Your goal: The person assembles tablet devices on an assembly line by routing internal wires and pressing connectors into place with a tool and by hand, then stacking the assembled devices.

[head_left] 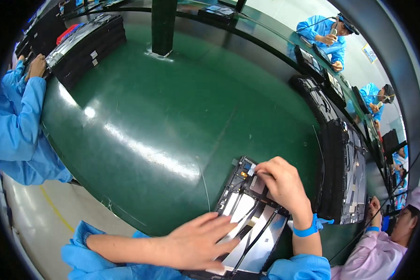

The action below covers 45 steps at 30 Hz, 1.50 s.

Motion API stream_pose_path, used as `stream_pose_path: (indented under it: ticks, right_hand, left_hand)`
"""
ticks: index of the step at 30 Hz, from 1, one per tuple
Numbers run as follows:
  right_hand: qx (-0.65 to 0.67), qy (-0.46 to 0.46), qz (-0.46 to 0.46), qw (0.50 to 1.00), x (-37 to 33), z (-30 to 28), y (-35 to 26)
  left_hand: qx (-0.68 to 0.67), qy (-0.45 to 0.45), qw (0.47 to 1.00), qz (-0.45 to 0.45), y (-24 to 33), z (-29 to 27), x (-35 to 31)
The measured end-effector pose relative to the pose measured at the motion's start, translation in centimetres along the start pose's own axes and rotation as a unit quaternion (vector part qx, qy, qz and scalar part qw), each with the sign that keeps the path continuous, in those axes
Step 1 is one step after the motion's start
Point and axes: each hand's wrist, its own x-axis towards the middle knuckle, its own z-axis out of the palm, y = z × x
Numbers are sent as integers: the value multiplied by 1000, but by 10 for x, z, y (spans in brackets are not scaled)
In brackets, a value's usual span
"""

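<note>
On the near edge of the green table lies an opened tablet-like panel (265, 235) with a black frame, silver plates, black cables and small orange parts near its far end. My left hand (191, 243) rests over its near left side, fingers spread and nothing in them. Bent over the far right corner of the panel is my right hand (284, 183), wearing a blue wrist strap. Its thumb and fingertips are pinched together beside a small pale tab (252, 170). Whatever they may hold is hidden.
Stacks of similar panels in black trays (352, 172) line the right side of the green table (172, 112). Another stack (86, 44) stands far left, beside a person in blue. A dark post (163, 28) rises at the back. A person in pink sits at right.
</note>
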Motion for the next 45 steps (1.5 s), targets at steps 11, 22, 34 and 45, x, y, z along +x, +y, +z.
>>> stream_pose_path:
  ticks: [11, 22, 34, 45]
  right_hand:
    - [87, -92, 39, 991, 6, 3, -1]
    - [94, -53, 7, 994, 6, 10, -1]
    - [64, -44, 15, 997, 7, 16, -4]
    - [77, -36, 13, 996, 14, 18, -10]
  left_hand:
    - [-360, 14, 877, -317, -65, -40, 41]
    - [-449, -23, 800, -397, -69, -45, 48]
    - [-445, -6, 802, -399, -69, -46, 43]
    - [-439, -19, 793, -422, -68, -55, 40]
